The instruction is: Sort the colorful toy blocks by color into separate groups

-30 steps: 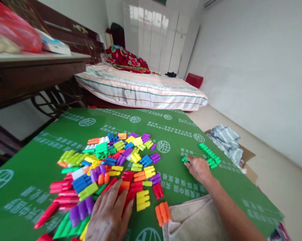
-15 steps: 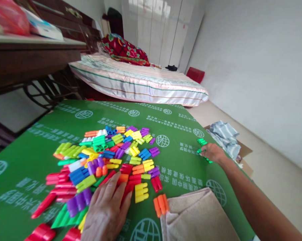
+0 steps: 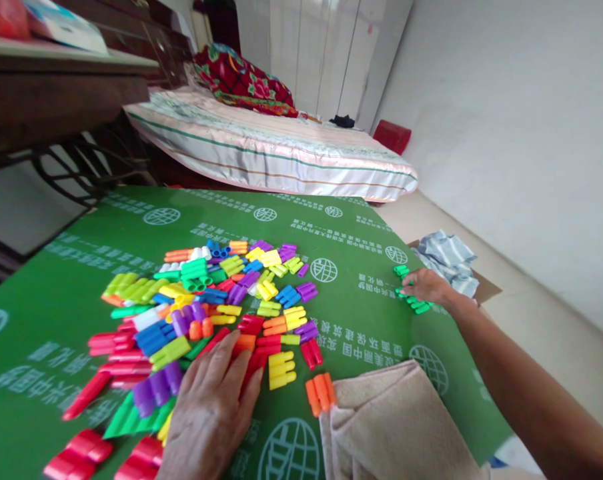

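Observation:
Multicoloured plastic building blocks shaped like joined tubes lie in a loose heap on the green board. My left hand lies over the near edge of the heap, fingers stretched out across red blocks and an orange block. At the board's right side my right hand has its fingers closed on a green block, partly hidden by the fingertips. Other green blocks lie right beside these fingers. Purple blocks and a large green piece are left of my left hand.
A folded beige cloth lies at the near edge, with an orange block against its corner. Striped fabric in a cardboard box stands beyond the right edge. A bed and a dark wooden table are behind.
The view has shifted slightly. Near my right hand, more of the green blocks show below the fingers. My left hand stays on the heap.

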A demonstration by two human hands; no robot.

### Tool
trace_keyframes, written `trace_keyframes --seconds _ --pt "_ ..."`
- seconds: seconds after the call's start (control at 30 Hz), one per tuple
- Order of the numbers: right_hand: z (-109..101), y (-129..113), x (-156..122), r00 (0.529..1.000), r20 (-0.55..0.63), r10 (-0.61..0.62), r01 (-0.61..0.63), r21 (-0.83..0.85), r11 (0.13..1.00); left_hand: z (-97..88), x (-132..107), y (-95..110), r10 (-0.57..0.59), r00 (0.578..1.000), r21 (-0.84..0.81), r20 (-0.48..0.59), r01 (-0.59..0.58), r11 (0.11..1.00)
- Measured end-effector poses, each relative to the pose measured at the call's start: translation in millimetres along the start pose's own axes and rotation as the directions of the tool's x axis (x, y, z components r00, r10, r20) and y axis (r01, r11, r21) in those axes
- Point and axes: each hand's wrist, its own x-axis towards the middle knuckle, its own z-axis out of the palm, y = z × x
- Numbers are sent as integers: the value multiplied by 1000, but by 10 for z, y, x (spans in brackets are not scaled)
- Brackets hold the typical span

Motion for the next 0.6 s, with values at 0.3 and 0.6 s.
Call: trace_keyframes --seconds 0.3,0.6 --pt "-26 -4 13 1000 3 -13 13 25 1000 -2 -7 4 -19 1000 -22 16 20 1000" --pt "-53 64 42 1000 22 0 -2 72 997 -4 -12 -3 -22 1000 -18 21 22 1000"
